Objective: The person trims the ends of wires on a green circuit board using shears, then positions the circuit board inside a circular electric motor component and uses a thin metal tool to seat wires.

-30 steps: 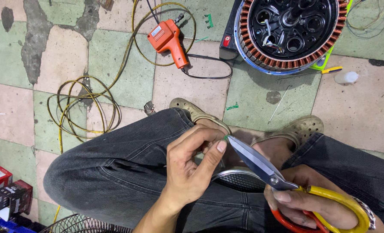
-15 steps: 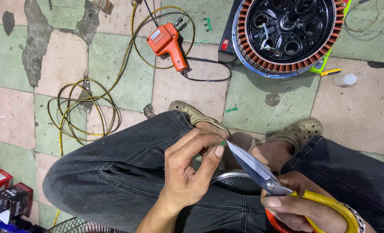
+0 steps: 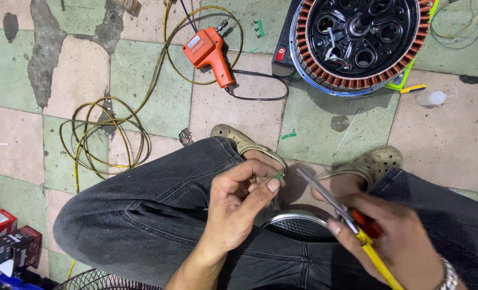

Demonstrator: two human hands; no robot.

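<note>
My left hand (image 3: 239,207) is over my lap and pinches a small green piece (image 3: 279,175) between thumb and forefinger. My right hand (image 3: 400,241) grips scissors (image 3: 335,207) with yellow and red handles; their blades are closed and point up-left toward the green piece, a short gap away. Below both hands a round metal mesh rim (image 3: 298,223) rests between my legs. My dark jeans and my sandalled feet (image 3: 378,161) fill the lower frame.
A large round motor stator (image 3: 359,40) with copper windings lies on the tiled floor at the top right. An orange soldering gun (image 3: 209,53) with a black cord lies top centre, near coiled yellow wire (image 3: 104,139). Red boxes (image 3: 2,236) sit at the left edge.
My right hand has turned over the scissor handles and the blades have closed and dropped lower. My left hand stays pinched on the green piece.
</note>
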